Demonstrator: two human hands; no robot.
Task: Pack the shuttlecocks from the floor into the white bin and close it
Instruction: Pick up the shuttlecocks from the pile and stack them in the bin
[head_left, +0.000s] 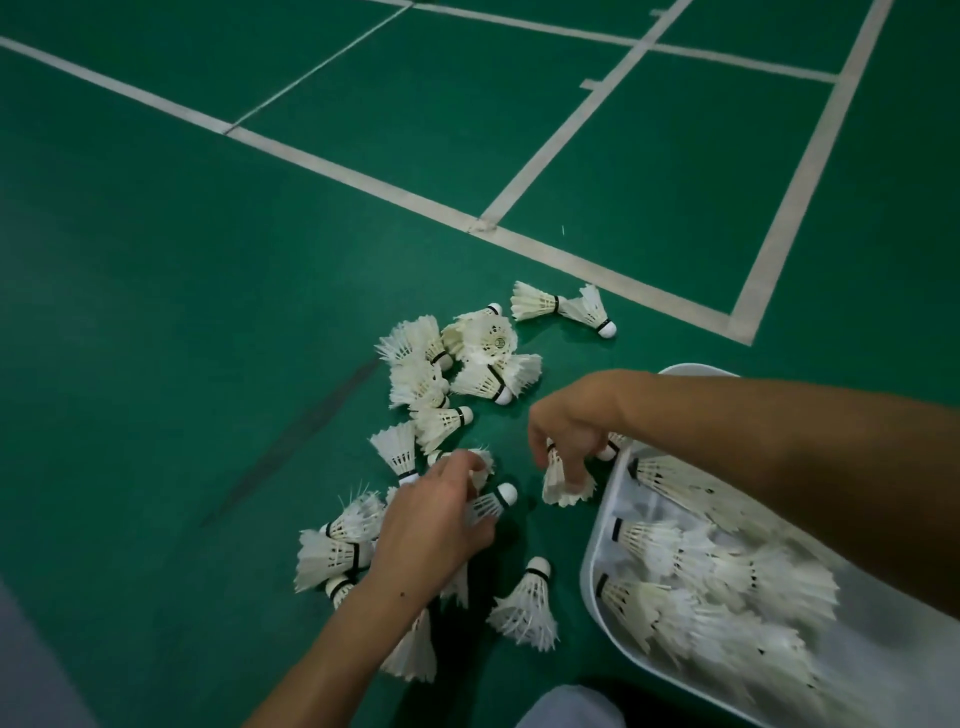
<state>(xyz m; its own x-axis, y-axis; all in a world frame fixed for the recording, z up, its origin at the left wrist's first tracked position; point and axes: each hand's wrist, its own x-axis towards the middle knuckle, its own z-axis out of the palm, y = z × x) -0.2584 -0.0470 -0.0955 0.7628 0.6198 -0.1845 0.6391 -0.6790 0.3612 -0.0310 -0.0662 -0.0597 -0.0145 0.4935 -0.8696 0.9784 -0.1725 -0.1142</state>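
White feather shuttlecocks (452, 364) lie scattered on the green floor (156, 312), just inside a corner of the white court lines (597, 262). The left hand (436, 525) presses down among the nearer cluster, its grip closed around one shuttlecock (493, 501) whose cork points right. The right hand (571, 421) pinches another shuttlecock (563, 480) by its cork end, skirt hanging down, just beside the white bin (589, 571). The bin sits at lower right, open, already holding many shuttlecocks; its lid, possibly out of view, cannot be made out.

Dim, wide-angle bowing; edges perhaps slightly blurred.
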